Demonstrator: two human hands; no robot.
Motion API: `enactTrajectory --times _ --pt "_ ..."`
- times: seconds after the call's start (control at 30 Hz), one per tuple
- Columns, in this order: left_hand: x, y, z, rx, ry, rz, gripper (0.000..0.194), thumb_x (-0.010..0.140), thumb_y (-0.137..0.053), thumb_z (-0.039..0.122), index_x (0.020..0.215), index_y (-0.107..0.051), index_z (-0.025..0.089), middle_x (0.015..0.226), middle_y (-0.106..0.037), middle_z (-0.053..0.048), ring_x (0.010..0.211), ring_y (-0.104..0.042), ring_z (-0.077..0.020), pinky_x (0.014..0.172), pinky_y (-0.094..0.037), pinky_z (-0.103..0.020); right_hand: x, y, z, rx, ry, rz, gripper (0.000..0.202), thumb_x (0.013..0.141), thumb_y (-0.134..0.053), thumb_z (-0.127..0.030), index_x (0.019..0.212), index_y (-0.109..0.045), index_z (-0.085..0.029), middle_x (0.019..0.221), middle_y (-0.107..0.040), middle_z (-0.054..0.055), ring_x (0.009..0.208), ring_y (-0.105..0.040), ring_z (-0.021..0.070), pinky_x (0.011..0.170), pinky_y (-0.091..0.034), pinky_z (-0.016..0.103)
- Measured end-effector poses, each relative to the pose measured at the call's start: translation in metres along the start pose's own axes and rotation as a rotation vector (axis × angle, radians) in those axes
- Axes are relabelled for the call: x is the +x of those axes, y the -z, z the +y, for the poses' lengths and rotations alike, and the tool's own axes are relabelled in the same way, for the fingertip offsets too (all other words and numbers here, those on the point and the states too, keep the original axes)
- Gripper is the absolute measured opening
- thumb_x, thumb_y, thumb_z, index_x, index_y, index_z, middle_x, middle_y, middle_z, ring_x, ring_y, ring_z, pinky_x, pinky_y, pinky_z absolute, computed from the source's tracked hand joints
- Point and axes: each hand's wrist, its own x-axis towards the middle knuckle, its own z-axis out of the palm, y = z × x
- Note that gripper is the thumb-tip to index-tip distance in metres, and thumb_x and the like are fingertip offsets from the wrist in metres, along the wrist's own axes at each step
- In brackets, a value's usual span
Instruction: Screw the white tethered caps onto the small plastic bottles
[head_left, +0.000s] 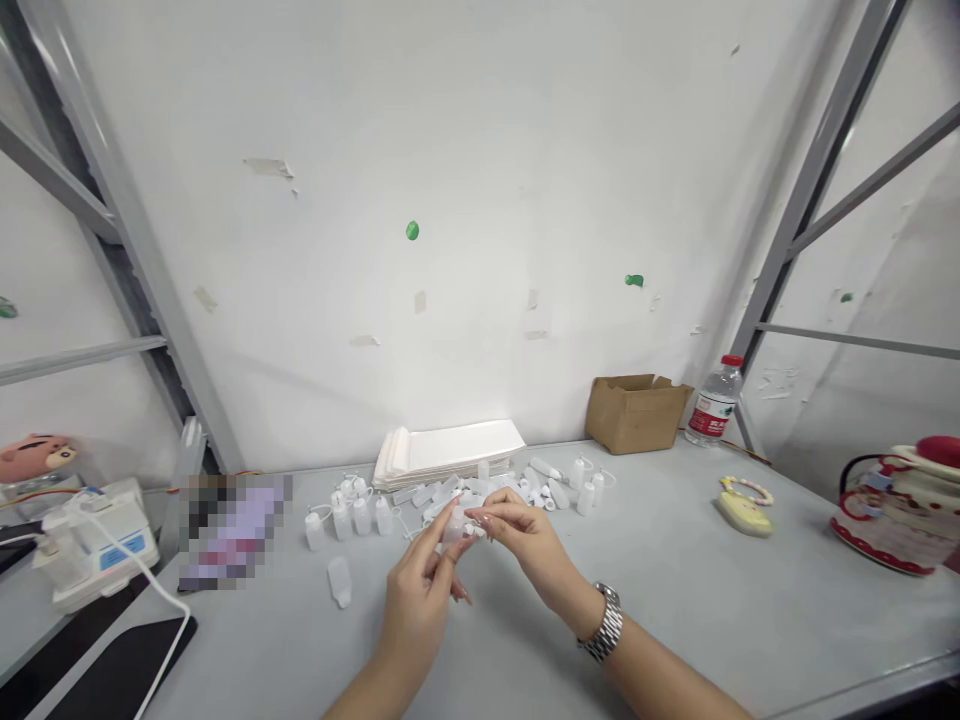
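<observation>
My left hand (pixel 424 580) is closed around a small translucent squeeze bottle (pixel 454 524), which is tilted between thumb and fingers. The fingertips of my right hand (pixel 525 535) pinch together at a small white cap (pixel 475 530) beside the bottle; the fingers partly hide it. Left of my hands stands a group of capped bottles (pixel 361 515). A flat translucent plastic piece (pixel 339 582) lies nearer to me. Behind my hands is a loose pile of white and translucent bottles and caps (pixel 446 490). A few capped bottles (pixel 585 497) stand to the right of it.
White flat sheets (pixel 457 448) are stacked against the wall. A cardboard box (pixel 637 415) and a water bottle (pixel 714 405) stand at the back right. Farther right are a yellow case (pixel 744 513) and a decorated pot-like container (pixel 900 510). A power strip (pixel 105 545) and a black tablet-like object (pixel 120 670) lie left.
</observation>
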Motion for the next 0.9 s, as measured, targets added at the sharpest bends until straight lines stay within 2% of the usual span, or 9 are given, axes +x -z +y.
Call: enactTrajectory --times 0.07,0.2,0.27,0.5,0.67,0.73,0.9 --pt "0.002 0.001 0.002 -0.06 0.083 0.003 0.049 0.077 -0.05 0.044 0.121 -0.049 0.021 0.058 -0.058 0.003 0.043 -0.055 -0.0122 0.052 -0.047 -0.026 0.001 0.001 0.0 0.022 -0.013 0.032 0.021 0.072 -0.062 -0.043 0.08 -0.071 -0.025 0.077 -0.048 0.002 0.077 -0.05 0.0152 0.075 -0.044 0.029" --pt "0.006 0.0 0.005 -0.163 0.162 -0.005 0.055 0.074 -0.051 0.05 0.118 -0.046 0.018 0.086 -0.064 -0.004 0.037 -0.054 -0.0096 0.043 -0.044 -0.026 0.001 0.0 0.0 0.024 -0.029 0.065 0.02 0.071 -0.063 -0.042 0.079 -0.071 -0.025 0.078 -0.053 0.002 0.075 -0.051 0.0152 0.074 -0.045 0.029" --pt "0.006 -0.001 0.006 -0.181 0.17 -0.016 0.054 0.073 -0.052 0.051 0.115 -0.046 0.018 0.091 -0.064 -0.006 0.034 -0.052 -0.0087 0.039 -0.041 -0.026 0.0 -0.001 0.0 0.011 -0.03 0.067 0.02 0.07 -0.064 -0.041 0.078 -0.07 -0.024 0.078 -0.054 0.002 0.073 -0.051 0.0147 0.073 -0.045 0.029" --pt "0.004 -0.002 0.007 -0.183 0.142 -0.046 0.038 0.074 -0.053 0.047 0.1 -0.047 0.021 0.086 -0.063 -0.002 0.034 -0.05 -0.0072 0.036 -0.037 -0.023 0.0 -0.003 -0.001 0.077 -0.042 0.05 0.017 0.07 -0.065 -0.036 0.077 -0.069 -0.022 0.078 -0.057 0.001 0.066 -0.052 0.0123 0.068 -0.045 0.027" --pt "0.007 -0.001 0.008 -0.239 0.172 -0.084 0.049 0.072 -0.052 0.052 0.106 -0.047 0.018 0.067 -0.06 0.002 0.036 -0.052 -0.0105 0.039 -0.039 -0.024 -0.001 -0.001 -0.001 0.082 -0.015 0.041 0.018 0.075 -0.059 -0.035 0.083 -0.069 -0.022 0.082 -0.058 0.002 0.068 -0.052 0.013 0.068 -0.046 0.029" --pt "0.009 -0.001 0.009 -0.307 0.197 -0.132 0.053 0.071 -0.052 0.054 0.107 -0.048 0.016 0.071 -0.062 -0.001 0.037 -0.053 -0.0112 0.04 -0.04 -0.025 -0.002 0.0 0.0 0.033 0.011 0.041 0.018 0.076 -0.058 -0.035 0.085 -0.069 -0.024 0.086 -0.057 0.003 0.073 -0.053 0.0141 0.07 -0.047 0.029" --pt "0.013 0.0 0.01 -0.48 0.264 -0.246 0.045 0.073 -0.052 0.051 0.099 -0.054 0.015 0.085 -0.065 -0.008 0.043 -0.057 -0.012 0.04 -0.039 -0.024 -0.003 0.0 0.003 -0.072 0.099 0.042 0.02 0.08 -0.054 -0.035 0.091 -0.068 -0.028 0.087 -0.054 0.003 0.085 -0.053 0.0169 0.074 -0.047 0.03"
